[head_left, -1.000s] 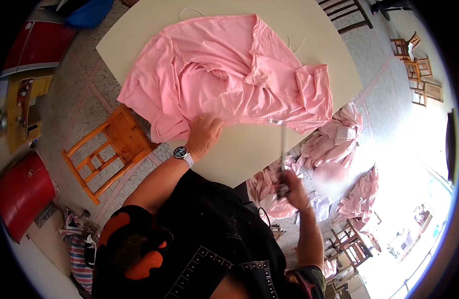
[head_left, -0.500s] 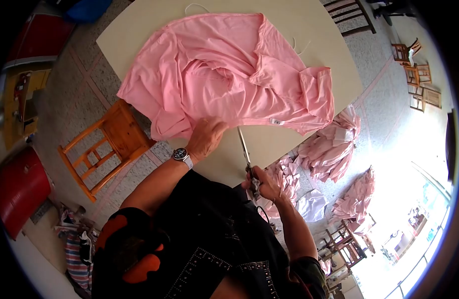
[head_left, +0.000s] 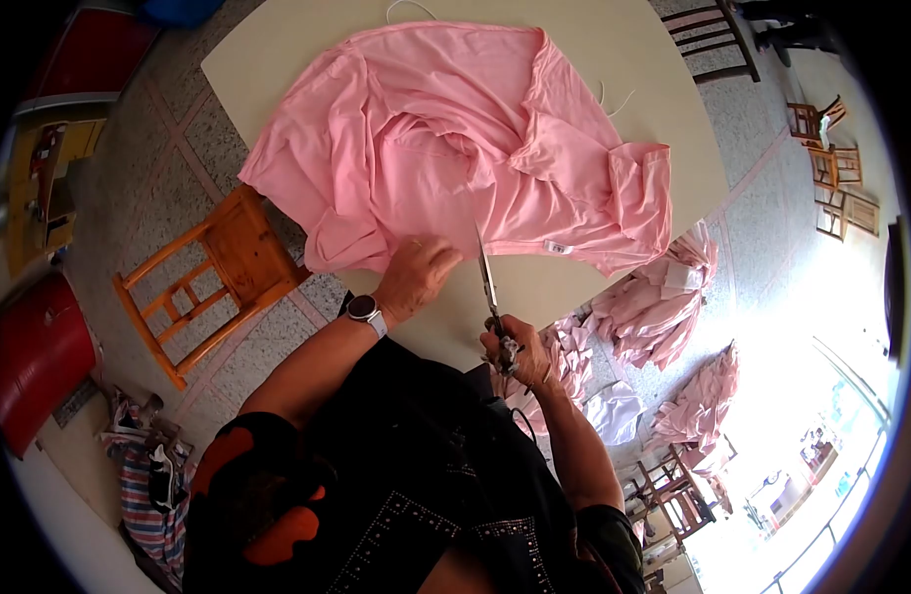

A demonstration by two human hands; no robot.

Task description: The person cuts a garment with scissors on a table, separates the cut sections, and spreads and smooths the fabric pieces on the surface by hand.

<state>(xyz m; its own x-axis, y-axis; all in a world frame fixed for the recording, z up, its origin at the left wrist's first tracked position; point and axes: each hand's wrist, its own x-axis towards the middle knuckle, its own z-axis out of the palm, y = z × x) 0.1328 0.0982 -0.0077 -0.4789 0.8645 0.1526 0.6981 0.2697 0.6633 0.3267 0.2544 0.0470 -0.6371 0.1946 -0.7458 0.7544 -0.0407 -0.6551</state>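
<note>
Metal scissors (head_left: 489, 292) meet pink cloth (head_left: 416, 173) at our cream bench's (head_left: 437, 322) near edge.
Right fingers (head_left: 515, 329) wrap handles (head_left: 508, 352); left fingers (head_left: 438, 251) curl, grip unclear.

— Any readable text?
— None. The white label (head_left: 558, 247) on the pink garment (head_left: 426, 173), between four and five o'clock from its middle, bears dark marks too small to read.
— The wristwatch (head_left: 360, 307)?
— Illegible too.
</note>
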